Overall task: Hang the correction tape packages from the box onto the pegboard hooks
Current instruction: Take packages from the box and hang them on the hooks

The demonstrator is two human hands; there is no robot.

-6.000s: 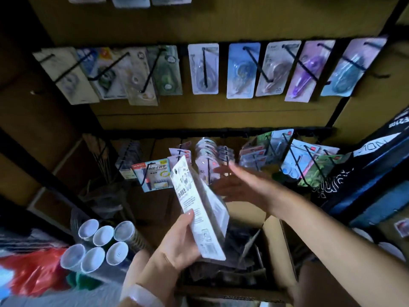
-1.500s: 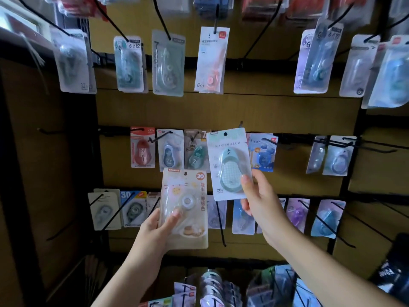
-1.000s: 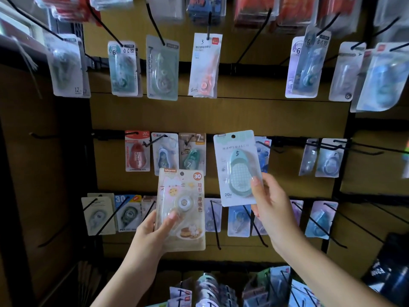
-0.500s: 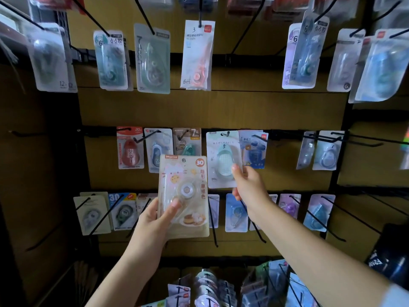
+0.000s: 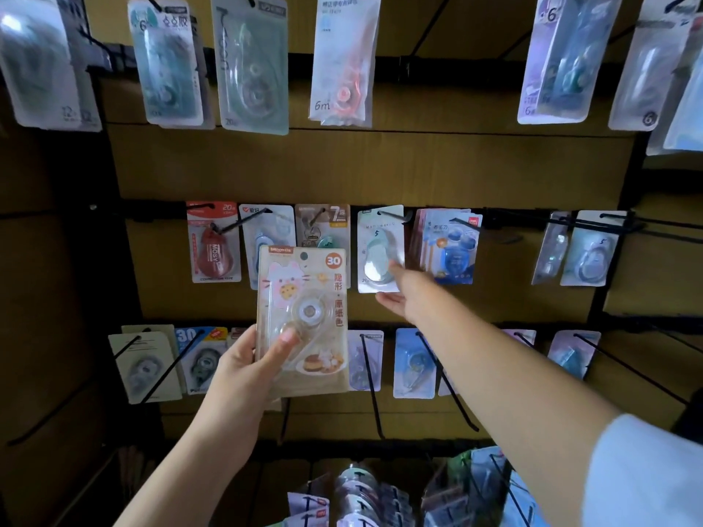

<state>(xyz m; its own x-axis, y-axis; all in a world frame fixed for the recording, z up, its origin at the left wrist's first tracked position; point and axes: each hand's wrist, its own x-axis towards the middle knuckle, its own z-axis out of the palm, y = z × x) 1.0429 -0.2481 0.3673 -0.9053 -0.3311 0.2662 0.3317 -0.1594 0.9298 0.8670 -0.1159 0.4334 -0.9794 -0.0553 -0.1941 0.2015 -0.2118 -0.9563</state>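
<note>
The pale blue correction tape package (image 5: 380,249) hangs on a black hook (image 5: 392,216) in the middle row of the pegboard (image 5: 342,165), between a brown-topped card marked 7 (image 5: 322,222) and a stack of blue packages (image 5: 450,247). The right hand (image 5: 405,294) is at its lower right corner, fingers loosely spread; a fingertip seems to touch the blister, though blur makes the contact hard to judge, and the grip pinches nothing. The left hand (image 5: 247,368) holds a second package (image 5: 302,321), cream-coloured with a cat drawing and an orange 30, upright in front of the board below and left of the hung one; thumb on the clear blister, fingers behind, grip pressed on the card. More packages fill the upper and lower rows, with several bare hooks along the lower row. A light sleeve (image 5: 646,477) shows at the lower right.
</note>
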